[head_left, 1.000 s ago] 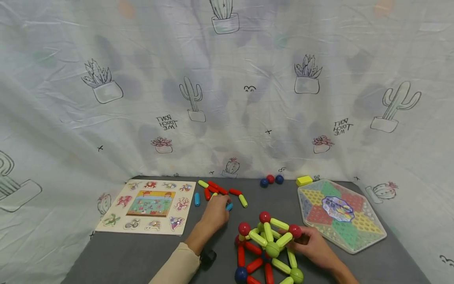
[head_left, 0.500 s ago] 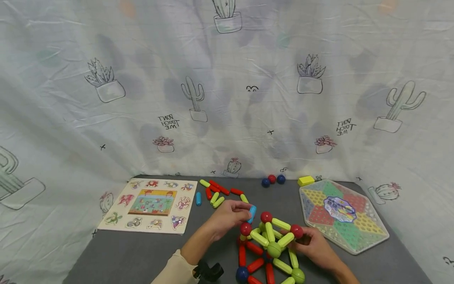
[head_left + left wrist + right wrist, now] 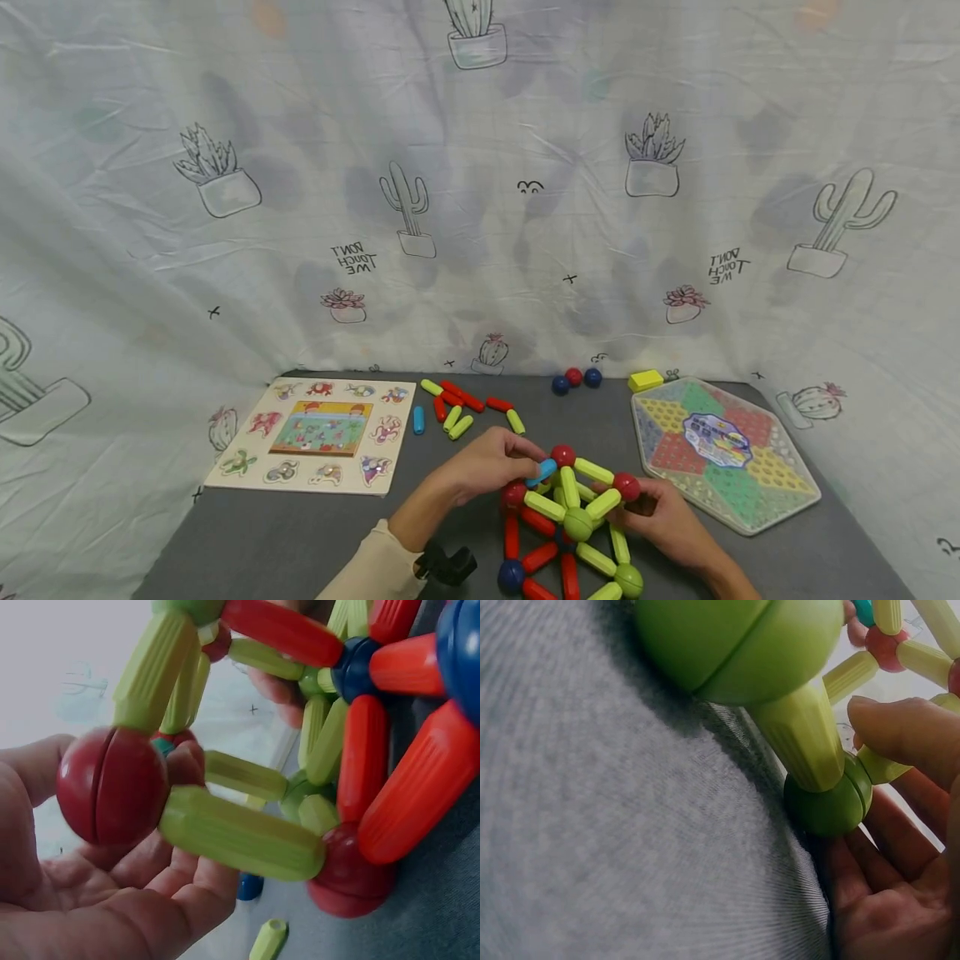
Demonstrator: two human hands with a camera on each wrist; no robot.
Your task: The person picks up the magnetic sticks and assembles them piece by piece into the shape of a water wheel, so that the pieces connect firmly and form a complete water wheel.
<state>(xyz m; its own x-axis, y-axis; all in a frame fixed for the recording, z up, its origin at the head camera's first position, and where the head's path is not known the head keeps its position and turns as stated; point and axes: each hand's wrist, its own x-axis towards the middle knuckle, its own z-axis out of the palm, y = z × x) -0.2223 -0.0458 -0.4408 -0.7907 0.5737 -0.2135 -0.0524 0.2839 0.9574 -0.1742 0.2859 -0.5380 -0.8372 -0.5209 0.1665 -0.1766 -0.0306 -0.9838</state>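
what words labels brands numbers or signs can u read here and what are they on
"DON'T TOUCH ME": twice on the patterned cloth, apparently back to front
"x": small marks scattered on the same cloth
Label on the hexagonal game board: too small and blurred to read
Puzzle board: no words I can make out
Stick-and-ball model: no writing visible

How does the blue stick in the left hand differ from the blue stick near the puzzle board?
The held stick is pinched by the left hand above the table; the loose stick lies on it. The left hand partly covers the held stick; the loose stick shows whole. Both are blue.
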